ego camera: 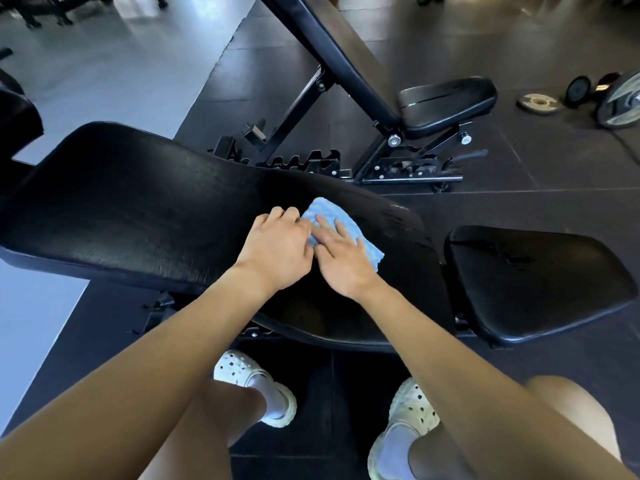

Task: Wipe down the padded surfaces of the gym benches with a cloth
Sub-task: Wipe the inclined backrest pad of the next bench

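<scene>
A blue cloth (329,213) lies flat on the long black back pad (138,209) of the near gym bench. My right hand (341,256) lies on the cloth with straight fingers pressing it down. My left hand (277,244) sits at the cloth's left edge, its fingers curled onto that edge. The bench's separate seat pad (533,282) is to the right, with faint wet streaks on it. A second bench stands behind, with an inclined back pad (346,53) and a small seat pad (446,105).
Weight plates (538,102) and a dumbbell (620,98) lie on the dark rubber floor at the far right. The second bench's metal frame (408,168) stands close behind the near pad. A pale floor strip runs along the left. My feet in white clogs (256,386) stand below the bench.
</scene>
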Motion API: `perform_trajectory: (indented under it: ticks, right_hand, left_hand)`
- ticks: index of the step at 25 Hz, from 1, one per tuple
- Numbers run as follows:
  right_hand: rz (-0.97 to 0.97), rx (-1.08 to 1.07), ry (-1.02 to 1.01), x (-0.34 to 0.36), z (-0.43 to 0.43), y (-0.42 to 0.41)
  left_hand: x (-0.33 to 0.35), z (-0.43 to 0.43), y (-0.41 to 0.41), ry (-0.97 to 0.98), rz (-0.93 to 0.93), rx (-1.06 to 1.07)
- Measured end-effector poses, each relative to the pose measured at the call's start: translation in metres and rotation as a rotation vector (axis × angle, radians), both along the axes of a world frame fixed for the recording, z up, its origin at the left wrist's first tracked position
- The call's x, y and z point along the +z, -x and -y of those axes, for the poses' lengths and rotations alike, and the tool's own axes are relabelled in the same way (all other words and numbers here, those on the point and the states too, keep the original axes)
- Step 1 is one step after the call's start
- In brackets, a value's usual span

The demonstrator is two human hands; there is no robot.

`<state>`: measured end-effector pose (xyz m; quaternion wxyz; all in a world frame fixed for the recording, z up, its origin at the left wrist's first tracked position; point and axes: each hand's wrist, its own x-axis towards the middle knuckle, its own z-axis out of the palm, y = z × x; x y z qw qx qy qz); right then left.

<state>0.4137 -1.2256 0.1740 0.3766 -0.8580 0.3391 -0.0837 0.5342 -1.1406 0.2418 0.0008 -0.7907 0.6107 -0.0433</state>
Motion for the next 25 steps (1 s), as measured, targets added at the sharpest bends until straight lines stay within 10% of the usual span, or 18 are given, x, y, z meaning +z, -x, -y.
perform_trajectory:
  ticks: [9,16,25]
  right_hand:
    - [-0.188,-0.231,-0.008,-0.009,0.075,-0.012]
    - [0.063,0.131,0.101,0.002,0.058,-0.037]
    - [0.142,-0.25,-0.144,0.011,0.083,-0.066]
  left_hand:
    - [0.006,0.016,-0.03,0.026,-0.051,-0.026]
    - [0.004,0.029,-0.037,0.056,-0.054,0.015]
    - [0.001,0.028,-0.047,0.066,-0.07,-0.005]
